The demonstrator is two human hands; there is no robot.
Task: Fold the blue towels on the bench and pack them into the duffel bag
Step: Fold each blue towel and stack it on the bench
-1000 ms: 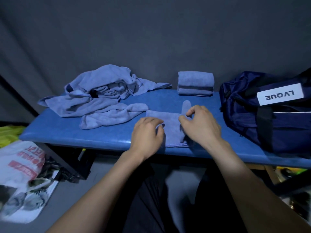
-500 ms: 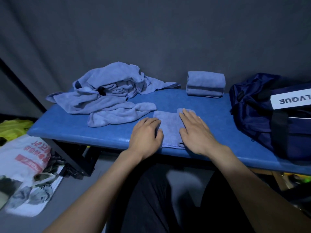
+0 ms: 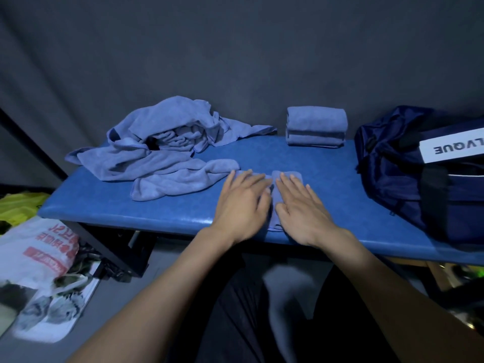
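Note:
A small folded blue towel (image 3: 274,197) lies near the front edge of the blue bench (image 3: 131,205). My left hand (image 3: 242,203) and my right hand (image 3: 301,205) both press flat on it, fingers straight, and hide most of it. A heap of unfolded blue towels (image 3: 162,148) covers the bench's left back. Two folded towels (image 3: 316,126) sit stacked at the back. The navy duffel bag (image 3: 408,169) with a white label stands on the bench's right end.
A dark wall runs close behind the bench. On the floor at the left lie a white printed plastic bag (image 3: 39,258) and something yellow-green (image 3: 18,208). My dark-trousered legs are below the bench's front edge.
My right hand let go of the towel flap it pinched and laid flat. My left hand uncurled from the towel's edge. Both hands slid forward over the folded towel.

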